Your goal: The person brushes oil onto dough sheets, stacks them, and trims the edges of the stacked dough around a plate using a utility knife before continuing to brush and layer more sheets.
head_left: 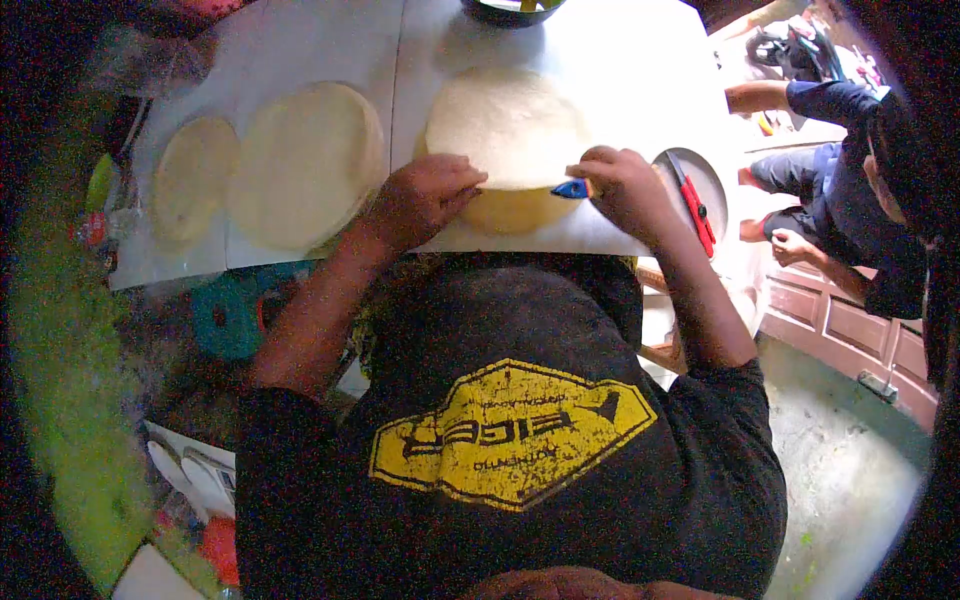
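Note:
A stack of thin, pale round sheets point(508, 125), like flatbread wrappers, lies on the white table in front of me. At its near left edge my left hand point(432, 198) is closed, fingers pinching the rim of the upper sheet. My right hand point(622, 190) is closed around a small blue tool point(572, 189) at the near right edge; its exact kind I cannot make out. Below the upper sheet's near edge, a yellower round layer point(512, 214) shows. Two more piles of round sheets, a large pile point(305, 165) and a smaller one point(195, 182), lie to the left.
A red-handled knife point(692, 205) rests on a round plate point(712, 180) beside my right forearm. At the table's far edge stands a dark bowl point(512, 12). Another person point(850, 190) sits at the right. A teal object point(225, 312) is below the table's left side.

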A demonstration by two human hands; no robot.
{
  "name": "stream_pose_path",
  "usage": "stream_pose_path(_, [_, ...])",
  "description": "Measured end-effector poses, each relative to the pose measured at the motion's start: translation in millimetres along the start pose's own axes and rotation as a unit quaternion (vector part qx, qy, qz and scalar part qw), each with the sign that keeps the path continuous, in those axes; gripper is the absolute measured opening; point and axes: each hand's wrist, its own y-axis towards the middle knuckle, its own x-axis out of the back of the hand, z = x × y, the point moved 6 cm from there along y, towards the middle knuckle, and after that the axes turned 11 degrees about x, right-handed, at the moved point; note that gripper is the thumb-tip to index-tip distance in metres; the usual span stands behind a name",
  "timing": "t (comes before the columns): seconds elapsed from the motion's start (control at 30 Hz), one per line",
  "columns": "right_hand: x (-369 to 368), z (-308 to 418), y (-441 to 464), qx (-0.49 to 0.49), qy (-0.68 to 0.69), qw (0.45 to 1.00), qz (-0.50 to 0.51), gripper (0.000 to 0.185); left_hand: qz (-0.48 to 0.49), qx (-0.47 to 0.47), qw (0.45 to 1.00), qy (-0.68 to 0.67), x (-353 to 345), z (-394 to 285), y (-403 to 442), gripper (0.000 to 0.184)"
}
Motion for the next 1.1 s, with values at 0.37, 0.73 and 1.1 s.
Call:
stream_pose_path(0.37, [-37,40,-4,0.015,-0.035,0.999,-0.002,0.026,0.004,-0.015,1.0,0.014,-9,23,-51,0.019])
stream_pose_path(0.73, [-46,43,-6,0.021,-0.009,0.998,0.05,0.025,-0.019,-0.059,0.997,0.035,-3,21,-54,0.021])
stream_pose_path(1.1, [-1,38,118,-0.025,0.042,0.989,-0.14,0.02,-0.047,-0.073,0.992,0.088,-4,15,-69,0.03])
